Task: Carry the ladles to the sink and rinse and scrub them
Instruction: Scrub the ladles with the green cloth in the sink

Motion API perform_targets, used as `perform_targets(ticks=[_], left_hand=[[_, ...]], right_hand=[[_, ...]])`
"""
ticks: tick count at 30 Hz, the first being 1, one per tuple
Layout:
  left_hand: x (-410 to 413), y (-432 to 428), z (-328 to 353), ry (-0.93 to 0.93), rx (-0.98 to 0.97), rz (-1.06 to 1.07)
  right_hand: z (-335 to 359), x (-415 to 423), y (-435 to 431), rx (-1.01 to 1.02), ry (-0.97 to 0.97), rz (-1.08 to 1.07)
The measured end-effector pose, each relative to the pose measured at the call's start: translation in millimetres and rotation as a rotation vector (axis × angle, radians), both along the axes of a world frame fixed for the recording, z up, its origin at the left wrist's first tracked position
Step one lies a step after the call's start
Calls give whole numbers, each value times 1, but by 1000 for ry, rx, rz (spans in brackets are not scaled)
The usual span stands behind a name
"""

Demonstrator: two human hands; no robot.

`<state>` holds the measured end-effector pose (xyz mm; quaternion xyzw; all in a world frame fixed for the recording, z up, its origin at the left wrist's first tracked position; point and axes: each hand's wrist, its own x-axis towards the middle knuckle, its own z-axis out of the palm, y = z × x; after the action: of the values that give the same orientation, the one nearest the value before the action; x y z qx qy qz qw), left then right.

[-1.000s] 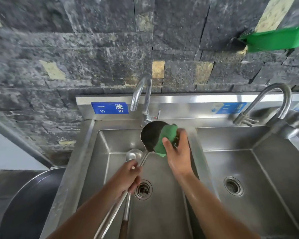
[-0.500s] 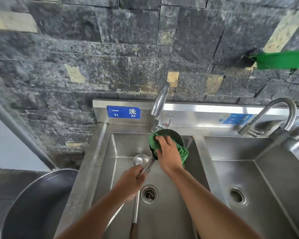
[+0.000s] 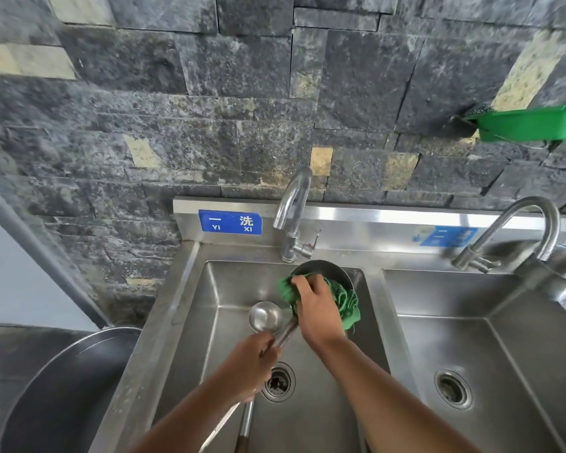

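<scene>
My left hand (image 3: 249, 367) grips the steel handles of two ladles over the left sink basin (image 3: 190, 322). The large ladle (image 3: 327, 271) has its dark bowl raised below the left tap (image 3: 293, 210). The small ladle (image 3: 264, 317) shows its shiny bowl just left of the big one's handle. My right hand (image 3: 317, 308) presses a green cloth (image 3: 347, 302) into the large bowl and covers most of it. No water is seen running.
A drain (image 3: 277, 382) lies under my left hand. A second basin (image 3: 504, 338) with its own tap (image 3: 510, 233) is to the right. A large steel bowl (image 3: 56, 387) sits at the lower left. A green tray (image 3: 533, 122) hangs on the stone wall.
My right hand moved the green cloth from the right rim of the large ladle into its bowl. The camera tilted up a little, and my left hand kept its hold.
</scene>
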<state>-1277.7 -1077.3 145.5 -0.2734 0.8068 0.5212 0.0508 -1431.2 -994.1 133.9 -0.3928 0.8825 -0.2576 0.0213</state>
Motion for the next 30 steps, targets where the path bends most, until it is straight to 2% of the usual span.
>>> perform_targets(ticks=[3, 6, 9, 11, 13, 15, 18, 22, 25, 30], left_hand=[[2, 6, 3, -34, 118, 20], [3, 8, 9, -17, 157, 15], [2, 7, 15, 2, 106, -8], [0, 3, 16, 11, 35, -14], [-2, 1, 16, 18, 14, -4], [-5, 4, 16, 25, 38, 23], [-8, 9, 18, 50, 48, 56], [-4, 9, 16, 81, 33, 53], [-1, 12, 12, 107, 160, 130], [-7, 16, 7, 214, 299, 318]], right_hand=[[5, -10, 11, 203, 214, 52], [17, -28, 21, 313, 409, 200], [35, -46, 24, 362, 594, 365], [43, -49, 23, 402, 710, 387], [43, -49, 21, 431, 711, 352], [39, -43, 19, 392, 608, 232], [29, -22, 13, 238, 345, 12], [17, 2, 7, -171, -219, -146], [27, 14, 4, -414, -582, -185], [28, 44, -1, -702, -800, -234]])
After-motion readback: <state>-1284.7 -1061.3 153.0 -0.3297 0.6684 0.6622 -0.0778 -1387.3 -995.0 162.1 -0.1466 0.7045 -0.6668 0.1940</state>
